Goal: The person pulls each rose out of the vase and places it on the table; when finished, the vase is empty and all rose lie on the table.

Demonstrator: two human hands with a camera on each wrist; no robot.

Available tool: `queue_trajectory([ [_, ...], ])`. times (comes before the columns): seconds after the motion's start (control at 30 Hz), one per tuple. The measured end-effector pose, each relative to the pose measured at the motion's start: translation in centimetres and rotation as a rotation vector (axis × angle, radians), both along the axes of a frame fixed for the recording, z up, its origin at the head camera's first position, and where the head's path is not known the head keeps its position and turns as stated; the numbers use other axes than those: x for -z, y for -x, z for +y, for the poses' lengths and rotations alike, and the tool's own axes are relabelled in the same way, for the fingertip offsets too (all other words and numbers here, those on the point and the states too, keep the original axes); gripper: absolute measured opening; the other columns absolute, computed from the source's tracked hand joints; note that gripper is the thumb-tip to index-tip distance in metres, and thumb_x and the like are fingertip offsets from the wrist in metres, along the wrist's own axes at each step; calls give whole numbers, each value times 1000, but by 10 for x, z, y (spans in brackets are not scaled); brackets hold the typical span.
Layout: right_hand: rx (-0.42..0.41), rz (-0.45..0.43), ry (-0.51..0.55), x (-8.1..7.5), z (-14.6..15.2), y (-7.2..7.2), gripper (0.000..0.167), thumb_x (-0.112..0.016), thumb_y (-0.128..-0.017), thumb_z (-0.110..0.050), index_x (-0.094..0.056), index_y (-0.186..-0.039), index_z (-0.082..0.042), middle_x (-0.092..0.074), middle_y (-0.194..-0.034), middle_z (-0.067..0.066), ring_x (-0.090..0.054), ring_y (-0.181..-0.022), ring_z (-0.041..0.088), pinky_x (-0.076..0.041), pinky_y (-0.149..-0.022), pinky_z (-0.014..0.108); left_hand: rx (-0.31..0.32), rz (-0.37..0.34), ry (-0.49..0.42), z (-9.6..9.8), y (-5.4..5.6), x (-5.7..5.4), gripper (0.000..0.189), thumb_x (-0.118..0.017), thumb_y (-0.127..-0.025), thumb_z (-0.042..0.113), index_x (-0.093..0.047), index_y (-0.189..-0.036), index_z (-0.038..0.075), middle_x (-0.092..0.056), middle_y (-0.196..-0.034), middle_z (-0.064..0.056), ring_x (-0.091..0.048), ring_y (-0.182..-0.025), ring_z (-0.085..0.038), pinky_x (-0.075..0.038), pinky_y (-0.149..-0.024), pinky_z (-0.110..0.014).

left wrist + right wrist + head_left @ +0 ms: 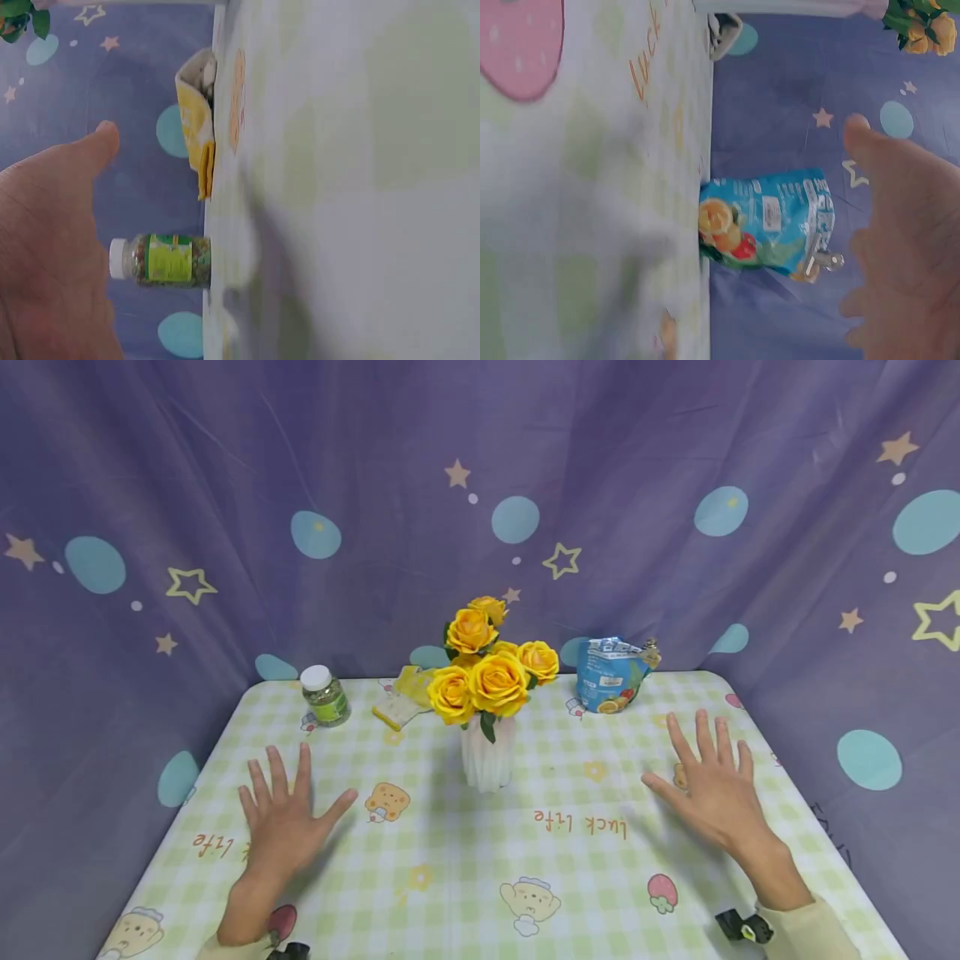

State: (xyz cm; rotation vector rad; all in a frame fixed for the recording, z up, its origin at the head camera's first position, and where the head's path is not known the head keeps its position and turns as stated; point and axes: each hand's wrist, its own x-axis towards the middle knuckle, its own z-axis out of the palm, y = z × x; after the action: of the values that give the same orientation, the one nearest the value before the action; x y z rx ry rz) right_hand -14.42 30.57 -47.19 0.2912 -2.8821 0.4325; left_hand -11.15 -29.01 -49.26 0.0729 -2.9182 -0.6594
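Both hands hover over the table with fingers spread and nothing in them. My left hand (283, 827) is at the left, nearest a clear jar (327, 697) with a white lid and green label. On the right, my right hand (716, 793) is in front of a blue snack pouch (609, 677) that has a metal clip (826, 260) at its top corner. Between the hands stands a white ribbed vase (486, 756) holding yellow roses (498, 683). Behind the vase to the left lies a folded yellow and white cloth (405, 697), partly hidden by the roses.
A green-and-white checked tablecloth (465, 877) with cartoon prints covers the table. A purple curtain (390, 460) with stars and blue ovals hangs right behind the back edge and along both sides. The tall vase stands mid-table between the two hands.
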Motion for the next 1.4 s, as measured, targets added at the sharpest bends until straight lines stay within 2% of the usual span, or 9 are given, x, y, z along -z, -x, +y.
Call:
queue_trajectory([
  [0.13,-16,64,58,6,-11,-1,89,-63,-110,-54,-21,-179,-14,-20,-176,39,-13,-164,60,-17,-122,84,64,65,-67,10,-1,3,109,-70,-105,57,-7,-179,8,16,-178,-36,19,-163,-59,11,-130,-78],
  [0.23,-25,124,109,10,-20,-2,83,-63,-112,-47,-24,-178,-13,-28,-173,40,-24,-160,61,-22,-121,82,100,96,-105,21,0,2,107,-73,-105,51,-10,-179,8,9,-180,-35,12,-166,-56,2,-133,-76],
  [0.4,-18,226,213,11,-31,-2,77,-68,-111,-36,-34,-175,-10,-39,-169,36,-37,-154,59,-28,-118,80,83,72,-207,39,2,0,104,-74,-106,46,-8,-180,13,2,-183,-29,1,-168,-53,-14,-131,-79],
  [0.63,-29,400,383,12,-44,2,72,-79,-98,-12,-53,-164,-7,-53,-159,30,-52,-142,56,-42,-109,76,93,76,-443,61,6,-2,93,-72,-109,40,-17,-180,16,-21,-181,-25,-24,-165,-51,-28,-129,-75],
  [0.73,-39,470,433,12,-50,3,66,-80,-95,-8,-61,-158,-7,-59,-154,25,-58,-137,51,-51,-113,56,103,111,-512,71,9,2,88,-75,-108,35,-25,-178,14,-31,-178,-22,-33,-162,-48,-33,-129,-69],
  [0.87,-78,556,521,11,-60,5,56,-82,-92,-2,-71,-146,-5,-67,-143,22,-64,-128,42,-45,-113,17,133,164,-593,86,12,8,81,-80,-105,24,-38,-172,8,-42,-172,-20,-41,-158,-43,-39,-129,-61],
  [1.0,-134,629,617,5,-73,8,46,-84,-88,7,-78,-133,-2,-74,-130,21,-68,-113,31,-47,-102,12,145,174,-699,100,14,12,78,-82,-103,17,-42,-169,5,-45,-170,-20,-45,-156,-39,-40,-128,-56],
  [1.2,-137,635,726,-5,-96,7,37,-83,-83,19,-80,-118,6,-76,-111,23,-69,-99,22,-53,-90,19,186,191,-795,118,20,20,74,-83,-101,8,-47,-165,3,-49,-167,-23,-50,-152,-40,-44,-124,-58],
  [1.4,-126,490,901,-8,-113,2,31,-79,-87,23,-79,-114,9,-77,-106,24,-71,-95,9,-57,-85,16,197,227,-869,134,23,27,70,-86,-96,1,-55,-159,3,-57,-162,-22,-56,-147,-41,-50,-121,-51],
])
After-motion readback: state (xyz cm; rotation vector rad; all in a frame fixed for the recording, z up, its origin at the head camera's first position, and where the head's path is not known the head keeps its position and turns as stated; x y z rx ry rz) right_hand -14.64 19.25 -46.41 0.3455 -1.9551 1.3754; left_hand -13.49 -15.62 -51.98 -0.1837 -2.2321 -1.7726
